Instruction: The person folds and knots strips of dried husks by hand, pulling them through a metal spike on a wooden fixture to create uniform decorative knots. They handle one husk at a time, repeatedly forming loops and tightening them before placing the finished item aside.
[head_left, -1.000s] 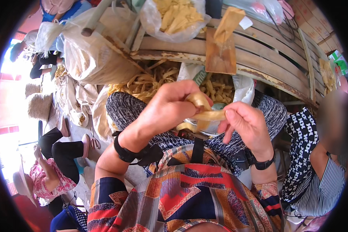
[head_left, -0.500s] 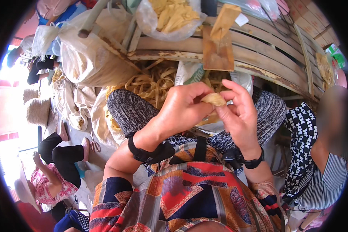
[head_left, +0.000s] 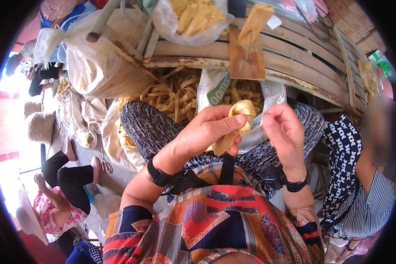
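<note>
Nearest the camera was the person's multicoloured patterned shirt [head_left: 215,211], with dark wristbands [head_left: 160,174] on both wrists. The left hand [head_left: 211,132] held a folded straw-coloured strip [head_left: 226,141], its fingers pinching it: thumb laid across the front, the other fingers behind. The upper part of the strip curled into an open loop above the thumb; a flat, wider tail slanted down toward the lap, below the hand. The right hand [head_left: 284,136] was raised just beside the loop, apart from it, fingers bent inward toward the thumb; whether they pinched anything could not be told. Both hands were above the lap, between knees in black-and-white flecked trousers [head_left: 149,125]. Beyond the knees, a white sack [head_left: 204,90] with a green patch stood open, and loose strips [head_left: 180,99] of similar colour lay heaped beside it, below the counter edge. The slatted counter [head_left: 295,66] had a rusty rim and carried a wooden board with an upright block [head_left: 247,57] and, to its left, a clear plastic bag [head_left: 196,40] of flat yellowish pieces. A large translucent sack [head_left: 97,61] stood left of the counter. Co-workers sat at both sides; stacked cartons [head_left: 354,24] filled the far right corner.
</note>
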A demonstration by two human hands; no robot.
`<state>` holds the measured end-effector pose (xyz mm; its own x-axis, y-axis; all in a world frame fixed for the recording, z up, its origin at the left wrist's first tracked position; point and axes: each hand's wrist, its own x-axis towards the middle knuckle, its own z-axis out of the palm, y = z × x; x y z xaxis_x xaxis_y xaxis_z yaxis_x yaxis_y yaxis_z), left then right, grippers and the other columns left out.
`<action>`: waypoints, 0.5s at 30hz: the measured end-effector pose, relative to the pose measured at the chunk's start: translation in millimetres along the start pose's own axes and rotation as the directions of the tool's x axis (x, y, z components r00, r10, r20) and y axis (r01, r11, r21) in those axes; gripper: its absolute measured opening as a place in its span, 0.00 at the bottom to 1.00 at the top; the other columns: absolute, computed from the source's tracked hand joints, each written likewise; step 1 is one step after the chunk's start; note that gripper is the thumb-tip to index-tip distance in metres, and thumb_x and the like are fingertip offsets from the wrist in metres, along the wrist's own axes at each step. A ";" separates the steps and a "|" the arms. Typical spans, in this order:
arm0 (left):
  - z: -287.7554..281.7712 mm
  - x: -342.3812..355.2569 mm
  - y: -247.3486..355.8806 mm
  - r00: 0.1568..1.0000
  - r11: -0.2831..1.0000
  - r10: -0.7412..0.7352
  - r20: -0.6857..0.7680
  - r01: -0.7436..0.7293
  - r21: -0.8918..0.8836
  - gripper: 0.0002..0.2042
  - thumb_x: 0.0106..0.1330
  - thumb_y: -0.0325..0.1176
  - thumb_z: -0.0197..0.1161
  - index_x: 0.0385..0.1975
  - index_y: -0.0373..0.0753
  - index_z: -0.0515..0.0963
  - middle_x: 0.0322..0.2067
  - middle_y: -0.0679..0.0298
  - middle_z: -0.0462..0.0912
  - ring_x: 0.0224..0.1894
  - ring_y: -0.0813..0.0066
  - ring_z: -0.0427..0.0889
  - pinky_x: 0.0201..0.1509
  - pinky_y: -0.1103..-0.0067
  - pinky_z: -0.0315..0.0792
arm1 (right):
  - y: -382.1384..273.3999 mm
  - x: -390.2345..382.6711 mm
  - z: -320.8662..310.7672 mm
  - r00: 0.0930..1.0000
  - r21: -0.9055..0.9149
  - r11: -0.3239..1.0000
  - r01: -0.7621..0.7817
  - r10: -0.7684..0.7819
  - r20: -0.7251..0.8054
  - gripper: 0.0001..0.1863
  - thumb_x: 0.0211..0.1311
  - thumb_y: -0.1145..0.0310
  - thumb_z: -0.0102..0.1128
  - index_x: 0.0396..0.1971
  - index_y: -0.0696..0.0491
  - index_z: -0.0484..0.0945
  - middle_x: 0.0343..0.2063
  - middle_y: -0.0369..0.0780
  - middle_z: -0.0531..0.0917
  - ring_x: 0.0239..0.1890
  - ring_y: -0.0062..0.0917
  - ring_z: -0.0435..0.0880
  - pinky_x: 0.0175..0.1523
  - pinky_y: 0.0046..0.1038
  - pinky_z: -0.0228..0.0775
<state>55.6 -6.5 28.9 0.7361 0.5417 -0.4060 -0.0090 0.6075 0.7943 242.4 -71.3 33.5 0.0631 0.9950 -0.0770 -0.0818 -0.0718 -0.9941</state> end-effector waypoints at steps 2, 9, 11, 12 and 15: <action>12.3 -3.0 10.9 0.997 0.989 0.028 -0.076 -0.016 0.147 0.18 0.67 0.42 0.53 0.42 0.31 0.72 0.25 0.63 0.78 0.21 0.78 0.77 0.24 0.85 0.71 | -5.1 -3.2 0.1 0.983 -0.146 0.987 -0.071 0.093 0.155 0.09 0.62 0.66 0.57 0.29 0.57 0.73 0.18 0.29 0.73 0.20 0.05 0.64 0.24 0.12 0.57; -22.9 -15.6 21.1 0.967 0.943 0.205 -0.152 -0.153 0.295 0.08 0.60 0.31 0.63 0.35 0.34 0.79 0.25 0.72 0.77 0.30 0.88 0.72 0.32 0.89 0.65 | -9.5 -13.9 -11.1 0.994 0.393 0.914 -0.098 0.071 0.083 0.14 0.68 0.66 0.46 0.23 0.57 0.69 0.15 0.33 0.69 0.13 0.09 0.61 0.17 0.14 0.55; -26.5 -11.3 23.6 0.935 0.914 0.265 -0.234 -0.166 0.371 0.07 0.60 0.30 0.63 0.31 0.32 0.80 0.24 0.72 0.77 0.29 0.88 0.71 0.31 0.89 0.65 | -1.5 -2.2 -16.3 0.995 0.221 0.975 -0.005 -0.017 0.100 0.16 0.69 0.64 0.44 0.24 0.58 0.69 0.18 0.34 0.71 0.16 0.12 0.66 0.22 0.15 0.60; -26.1 -7.5 23.4 0.937 0.898 0.284 -0.204 -0.185 0.399 0.07 0.60 0.30 0.64 0.31 0.32 0.80 0.24 0.72 0.77 0.28 0.88 0.71 0.31 0.89 0.65 | -0.3 5.2 -17.7 0.990 0.079 0.992 0.103 -0.110 0.092 0.17 0.70 0.63 0.43 0.24 0.58 0.69 0.19 0.35 0.72 0.18 0.13 0.69 0.26 0.16 0.63; -23.7 2.0 25.2 0.924 0.814 0.359 -0.132 -0.241 0.528 0.07 0.59 0.29 0.64 0.31 0.32 0.79 0.22 0.70 0.77 0.26 0.88 0.70 0.29 0.87 0.65 | -4.4 21.2 -20.9 0.997 -0.133 0.988 0.081 -0.079 0.021 0.20 0.71 0.57 0.40 0.32 0.59 0.73 0.29 0.37 0.77 0.31 0.18 0.77 0.40 0.19 0.67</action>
<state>40.9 23.6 37.4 0.5875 0.7953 -0.1492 0.1728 0.0569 0.9833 264.8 -51.4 34.7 0.0485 0.9988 0.0029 0.0570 0.0002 -0.9984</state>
